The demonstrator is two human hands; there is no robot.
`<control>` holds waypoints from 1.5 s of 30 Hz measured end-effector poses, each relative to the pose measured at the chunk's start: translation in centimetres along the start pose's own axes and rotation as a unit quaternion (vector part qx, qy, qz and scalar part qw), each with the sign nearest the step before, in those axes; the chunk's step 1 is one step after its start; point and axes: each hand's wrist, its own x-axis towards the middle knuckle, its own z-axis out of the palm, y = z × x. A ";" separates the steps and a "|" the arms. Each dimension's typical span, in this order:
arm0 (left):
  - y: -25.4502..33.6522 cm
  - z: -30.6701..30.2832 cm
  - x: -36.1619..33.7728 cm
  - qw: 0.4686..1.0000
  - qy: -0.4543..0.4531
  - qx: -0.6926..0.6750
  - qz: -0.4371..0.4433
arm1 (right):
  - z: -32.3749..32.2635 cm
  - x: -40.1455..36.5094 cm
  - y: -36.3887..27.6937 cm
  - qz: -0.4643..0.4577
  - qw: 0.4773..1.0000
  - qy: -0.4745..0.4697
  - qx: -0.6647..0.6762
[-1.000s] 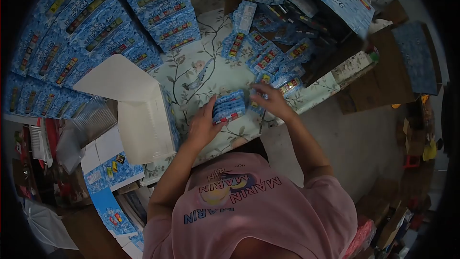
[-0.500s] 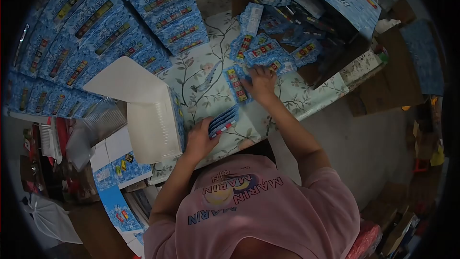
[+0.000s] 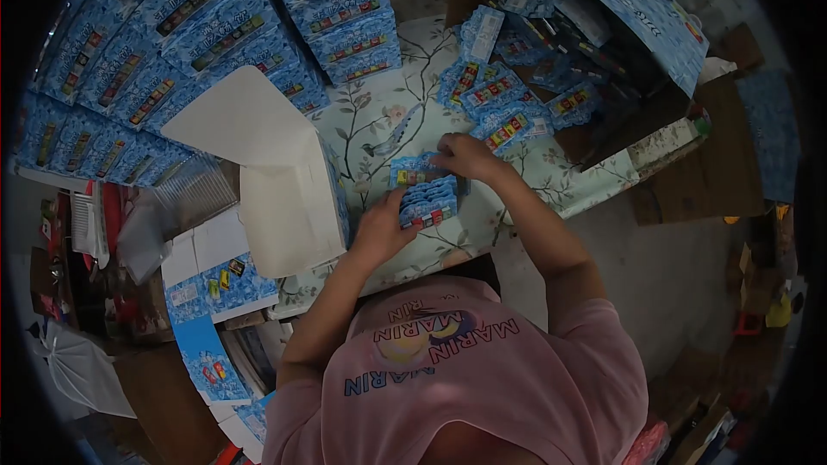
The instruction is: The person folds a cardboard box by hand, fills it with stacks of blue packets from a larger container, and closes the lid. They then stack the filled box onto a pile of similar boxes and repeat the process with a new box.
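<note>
My left hand (image 3: 385,227) is closed on a stack of flat blue packs (image 3: 429,203), standing close together on the flowered tablecloth with wavy top edges. Behind the stack, a single blue pack with a coloured strip (image 3: 410,173) is pinched in my right hand (image 3: 466,158); its lower part is hidden by the stack. Left of my left hand, a white-lined box (image 3: 289,215) lies with its flap raised. Several loose blue packs (image 3: 506,127) are spread to the right of my right hand, at the mouth of a big carton.
The big carton (image 3: 627,133) lies on its side at the right, more packs inside. Stacked blue printed boxes (image 3: 215,13) fill the back left. A clear plastic tray (image 3: 196,188) sits beside the white-lined box. The tablecloth's front edge (image 3: 551,211) runs near my body.
My right hand has drawn one blue pack leftwards from the loose ones to behind the stack. My left hand's stack now faces more upright. The view has shifted slightly.
</note>
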 end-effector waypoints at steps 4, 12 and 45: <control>-1.6 1.0 2.1 0.995 0.064 0.020 0.074 | 0.0 0.6 -0.5 0.058 0.996 -0.072 0.004; 1.1 0.5 1.3 0.998 0.018 0.014 0.066 | -3.8 -0.5 7.4 -0.184 0.909 0.319 -0.195; 1.3 2.6 0.1 0.950 0.127 0.161 0.233 | -3.4 -6.7 1.1 -0.054 0.959 0.276 0.027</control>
